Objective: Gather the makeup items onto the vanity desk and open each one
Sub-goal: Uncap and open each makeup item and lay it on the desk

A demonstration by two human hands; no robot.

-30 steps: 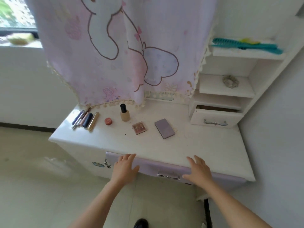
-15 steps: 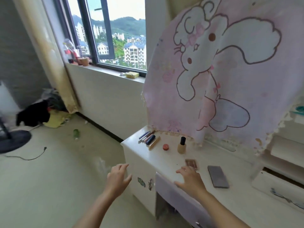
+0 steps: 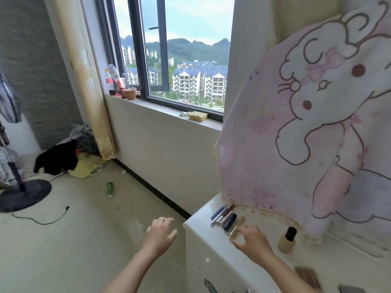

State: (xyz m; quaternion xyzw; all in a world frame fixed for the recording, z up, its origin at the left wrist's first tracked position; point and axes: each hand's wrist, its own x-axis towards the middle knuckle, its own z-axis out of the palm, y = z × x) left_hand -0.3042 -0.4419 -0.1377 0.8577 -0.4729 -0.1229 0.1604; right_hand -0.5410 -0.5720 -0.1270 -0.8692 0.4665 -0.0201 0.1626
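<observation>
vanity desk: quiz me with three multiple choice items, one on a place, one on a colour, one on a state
1. Where do the makeup tubes lie on the vanity desk? A at its end nearest the window B in a drawer C on the floor
2. Cap colour of the foundation bottle? A white B black C red
3. The left hand is? A gripping a tube B open, empty C pressing the bottle

A, they sit by that corner; B, the cap is black; B, fingers spread in the air.
</observation>
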